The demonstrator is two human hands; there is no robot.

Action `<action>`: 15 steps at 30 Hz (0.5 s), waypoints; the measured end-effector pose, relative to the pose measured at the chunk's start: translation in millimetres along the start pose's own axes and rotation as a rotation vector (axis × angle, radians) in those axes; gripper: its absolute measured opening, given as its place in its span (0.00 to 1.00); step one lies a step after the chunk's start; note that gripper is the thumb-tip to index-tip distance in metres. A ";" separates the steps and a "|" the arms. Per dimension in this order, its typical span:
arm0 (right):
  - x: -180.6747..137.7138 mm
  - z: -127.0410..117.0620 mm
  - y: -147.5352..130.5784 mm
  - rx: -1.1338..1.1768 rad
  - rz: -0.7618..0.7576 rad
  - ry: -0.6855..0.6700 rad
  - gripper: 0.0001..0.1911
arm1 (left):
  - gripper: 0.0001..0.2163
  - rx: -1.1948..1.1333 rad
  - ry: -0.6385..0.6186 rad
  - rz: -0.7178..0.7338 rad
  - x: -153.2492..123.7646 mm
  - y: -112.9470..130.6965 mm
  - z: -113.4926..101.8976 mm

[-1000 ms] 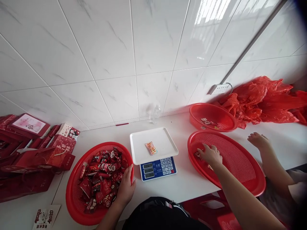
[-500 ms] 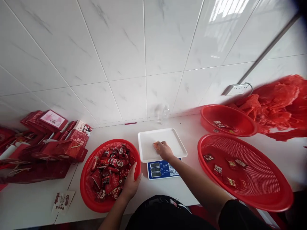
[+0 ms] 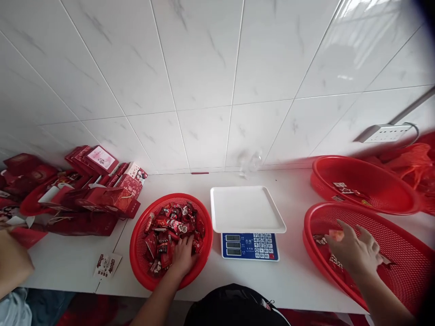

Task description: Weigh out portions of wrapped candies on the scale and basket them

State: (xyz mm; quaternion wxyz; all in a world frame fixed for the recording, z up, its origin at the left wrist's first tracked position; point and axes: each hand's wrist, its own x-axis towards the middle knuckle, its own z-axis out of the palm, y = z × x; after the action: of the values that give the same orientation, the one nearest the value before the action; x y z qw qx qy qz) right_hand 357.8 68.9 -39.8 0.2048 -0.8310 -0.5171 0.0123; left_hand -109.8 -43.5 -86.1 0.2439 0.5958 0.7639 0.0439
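Observation:
My left hand [image 3: 183,258] lies inside a round red basket [image 3: 136,260], its fingers stretched over a heap of red-wrapped sweets [image 3: 170,231]. To the right, my right hand [image 3: 355,253] hangs over a larger red basket [image 3: 311,226] with its fingers spread apart. A small orange packet [image 3: 335,234] shows beside its thumb; whether it touches the hand I cannot tell. A few small packets lie in that basket, partly hidden by the hand. Between the baskets stands a blue and white digital scale [image 3: 249,246] with a bare white tray [image 3: 248,210] on top.
Red gift boxes [image 3: 112,199] are stacked at the left, near another person's arm [image 3: 13,262]. A printed card [image 3: 108,265] lies in front. Behind the right basket sit another red basket [image 3: 367,174] and red plastic bags [image 3: 411,163]. A clear bottle [image 3: 253,163] stands by the wall.
My right hand has gone from the scale tray to the right basket, along with the orange packet. My left hand has moved from the basket rim onto the sweets. The view has turned left.

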 end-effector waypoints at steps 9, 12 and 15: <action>-45.4 13.1 -63.3 0.162 -0.330 -0.130 0.22 | 0.37 0.088 -0.120 -0.012 25.3 20.2 -1.4; -62.4 18.8 -83.5 0.230 -0.403 -0.243 0.21 | 0.37 0.159 -0.158 -0.052 29.3 29.9 -3.1; -74.1 21.4 -94.9 0.275 -0.433 -0.331 0.19 | 0.34 0.184 -0.157 -0.075 29.7 30.8 -1.6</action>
State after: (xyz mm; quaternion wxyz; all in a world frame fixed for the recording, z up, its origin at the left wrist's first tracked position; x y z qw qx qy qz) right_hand 237.3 48.1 -40.1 0.2261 -0.6526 -0.7021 0.1733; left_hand -88.1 -6.7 -83.2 0.2488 0.5881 0.7651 -0.0823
